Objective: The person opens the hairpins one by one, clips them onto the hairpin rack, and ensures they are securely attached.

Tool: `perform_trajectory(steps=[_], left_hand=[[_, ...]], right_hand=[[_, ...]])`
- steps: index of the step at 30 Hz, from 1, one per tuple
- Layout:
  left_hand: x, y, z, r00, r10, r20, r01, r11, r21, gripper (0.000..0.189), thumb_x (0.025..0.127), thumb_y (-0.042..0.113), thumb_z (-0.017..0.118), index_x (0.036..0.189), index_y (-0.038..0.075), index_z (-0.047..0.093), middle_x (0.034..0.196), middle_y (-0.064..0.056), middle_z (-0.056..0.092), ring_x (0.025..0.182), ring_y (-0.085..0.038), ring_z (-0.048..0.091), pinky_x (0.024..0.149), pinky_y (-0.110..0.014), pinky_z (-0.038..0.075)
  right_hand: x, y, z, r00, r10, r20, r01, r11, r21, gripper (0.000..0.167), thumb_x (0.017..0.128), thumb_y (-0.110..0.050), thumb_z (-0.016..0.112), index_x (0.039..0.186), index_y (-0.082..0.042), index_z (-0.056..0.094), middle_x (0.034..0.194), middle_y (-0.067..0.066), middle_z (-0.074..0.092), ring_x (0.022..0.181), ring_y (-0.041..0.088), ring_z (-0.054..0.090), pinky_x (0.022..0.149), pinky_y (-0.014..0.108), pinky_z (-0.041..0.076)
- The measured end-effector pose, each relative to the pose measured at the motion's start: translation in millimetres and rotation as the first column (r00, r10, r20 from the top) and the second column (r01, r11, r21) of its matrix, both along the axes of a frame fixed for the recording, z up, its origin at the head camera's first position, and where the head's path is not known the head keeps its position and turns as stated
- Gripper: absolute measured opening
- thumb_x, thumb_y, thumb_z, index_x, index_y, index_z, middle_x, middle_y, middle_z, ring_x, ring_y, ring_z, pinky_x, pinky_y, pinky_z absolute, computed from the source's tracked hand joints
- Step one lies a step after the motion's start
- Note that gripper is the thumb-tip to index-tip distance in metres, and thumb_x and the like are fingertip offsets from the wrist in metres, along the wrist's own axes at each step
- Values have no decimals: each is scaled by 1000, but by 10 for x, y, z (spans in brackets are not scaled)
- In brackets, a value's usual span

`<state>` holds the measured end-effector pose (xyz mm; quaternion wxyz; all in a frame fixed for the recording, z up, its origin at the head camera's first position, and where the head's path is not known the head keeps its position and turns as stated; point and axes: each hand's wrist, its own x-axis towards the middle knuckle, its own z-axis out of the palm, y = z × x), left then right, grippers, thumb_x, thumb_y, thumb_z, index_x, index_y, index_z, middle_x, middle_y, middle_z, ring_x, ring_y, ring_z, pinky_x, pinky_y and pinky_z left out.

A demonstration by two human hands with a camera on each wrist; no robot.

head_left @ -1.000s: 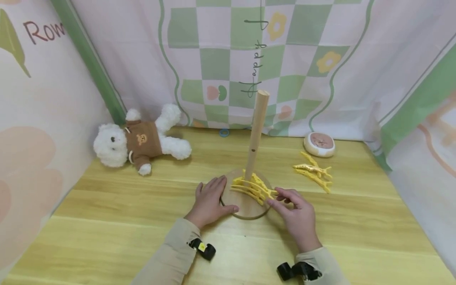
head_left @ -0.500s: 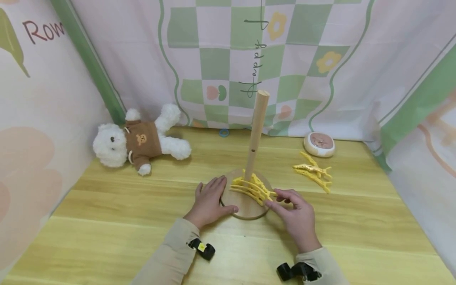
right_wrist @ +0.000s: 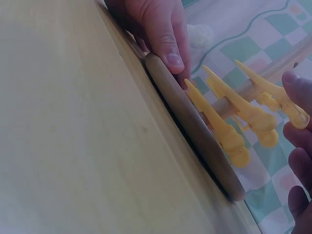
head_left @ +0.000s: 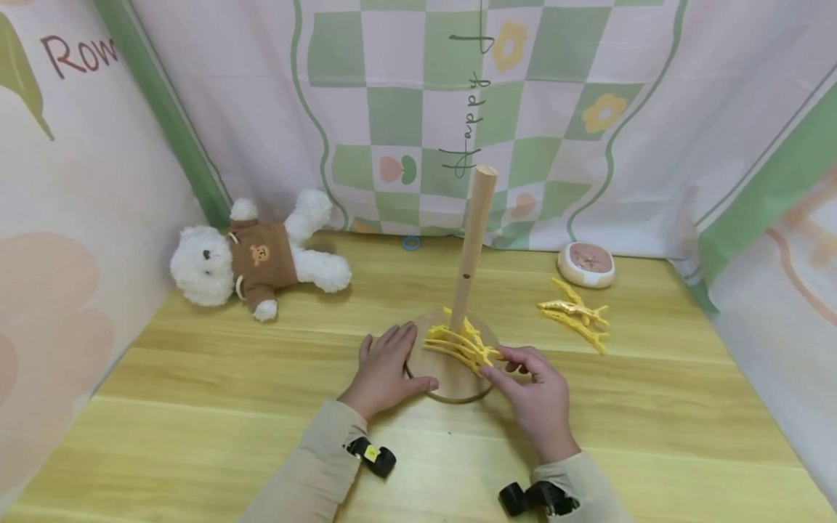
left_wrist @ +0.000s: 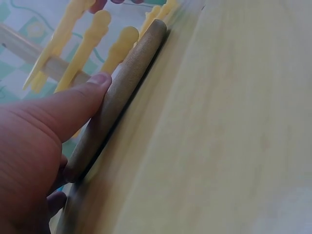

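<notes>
A pale wooden post (head_left: 474,232) stands upright on a round wooden base (head_left: 453,383). Several yellow alligator hair clips (head_left: 451,349) sit around its foot, stacked one above another along the post in the right wrist view. My left hand (head_left: 382,372) rests against the left side of the base, fingers extended, thumb (left_wrist: 85,97) pressed at the rim. To the right of the post, my right hand (head_left: 539,399) pinches the handle end of the uppermost hair clip (right_wrist: 292,111) between thumb and fingers. The tip of that clip crosses the post.
More yellow hair clips (head_left: 575,319) lie in a loose pile at the right, before a small white and pink clock (head_left: 586,264). A white plush bear in a brown shirt (head_left: 264,254) lies at the back left. A blue ring (head_left: 410,243) is near the curtain.
My right hand has shifted slightly left toward the post, still pinching the clip. The left hand stays in place on the base.
</notes>
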<state>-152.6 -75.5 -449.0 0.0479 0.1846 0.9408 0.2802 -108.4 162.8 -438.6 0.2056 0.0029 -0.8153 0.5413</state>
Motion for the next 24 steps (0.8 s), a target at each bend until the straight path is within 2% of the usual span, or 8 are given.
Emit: perform_trajectory(steps=[5,10,15,24], left_hand=[[5,13,22,1000,4,-3,-4,1000,-5,102,82,61,74,157,7,31,163,-9,30,150,-34,24,117,-66,5],[2,17,22,1000,6,0,-6,1000,-9,102,81,61,74,158,8,31,163,-8,30,150,-33,23,117,-65,5],[-2,11,8,1000,5,1,-5,1000,-10,102,81,62,74,158,8,31,163,-8,30,150,-33,23,117,-65,6],[-9,12,-5,1000,2,-4,-2,1000,-9,102,82,62,74,158,8,32,163,-8,30,150,-32,23,117,-65,7]], right_hand=[[-25,-61,-38,1000,9,-20,-10,1000,-10,33,71,-6,90,101,-7,78,88,13,68,83,15,58,68,22,44],[-37,-86,-70,999,-1,-40,0,1000,-12,34,71,-6,90,103,-6,78,92,6,70,89,24,58,72,27,45],[-45,-84,-89,999,-4,-50,4,1000,5,34,72,-7,90,104,-7,78,93,3,70,91,23,58,72,26,45],[-50,-113,-74,992,3,-128,2,999,35,36,75,-7,88,108,-2,76,96,4,72,92,21,58,73,21,46]])
